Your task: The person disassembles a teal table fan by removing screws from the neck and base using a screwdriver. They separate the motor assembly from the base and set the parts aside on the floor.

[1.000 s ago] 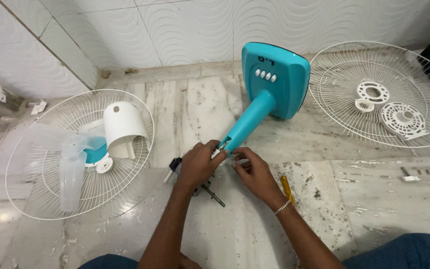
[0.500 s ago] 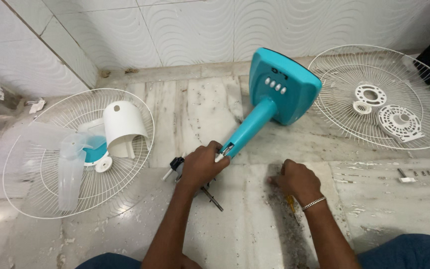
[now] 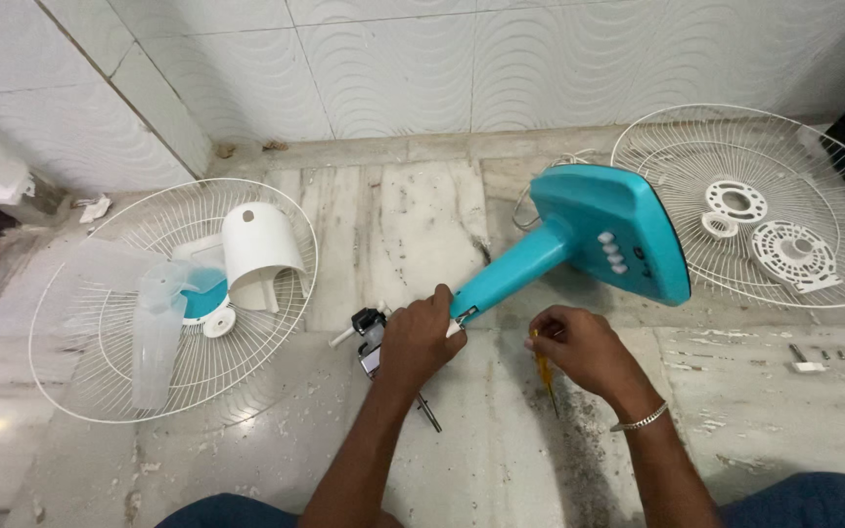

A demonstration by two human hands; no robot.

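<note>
White wire fan guards (image 3: 173,298) are flanking you while your left hand (image 3: 421,337) is gripping the teal fan stand (image 3: 579,244), its neck slanting up-right, and your right hand (image 3: 579,350) is clutching a yellow screwdriver (image 3: 544,374).

head view, looking down, near floor (image 3: 442,460)

The fan stand (image 3: 579,249) is turquoise with white buttons. Left of it, a white wire grille (image 3: 173,298) holds a white cover (image 3: 261,249) and clear blades. Right of it lies another white grille (image 3: 765,205). The screwdriver (image 3: 543,372) handle is yellow; the floor (image 3: 413,215) is mottled grey-white marble.
</note>
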